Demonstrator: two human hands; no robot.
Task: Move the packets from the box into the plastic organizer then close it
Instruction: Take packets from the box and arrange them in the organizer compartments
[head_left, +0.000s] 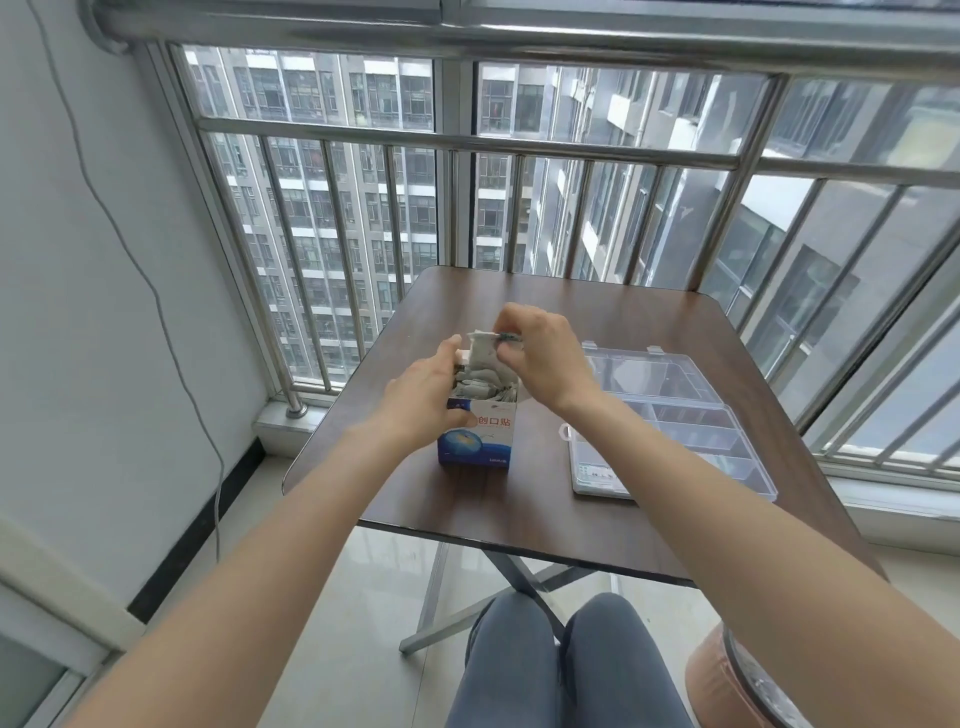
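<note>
**Packets coming out of the box, organizer open beside it**

A person sits at a dark wooden folding table set against a steel balcony railing. A small blue-and-white box with red characters on its face stands upright near the middle of the tabletop, its top open and stuffed with pale grey-white packets.

The left hand grips the box from its left side, fingers curled around the upper part and the thumb lying on the front face by the red print. The right hand is above the box mouth, thumb and fingertips pinching the top edge of 1 packet that stands higher than the rest; its lower end is still among the other packets in the box. Whether the right hand holds more than 1 packet cannot be told.

The clear plastic organizer lies flat to the right of the box, apart from it, with its lid swung open toward the far side of the table. Its divided compartments are see-through; what lies in them cannot be made out.

Below the table edge, the person's knees in grey-blue trousers show. A grey cable hangs down the white wall at the left.
</note>
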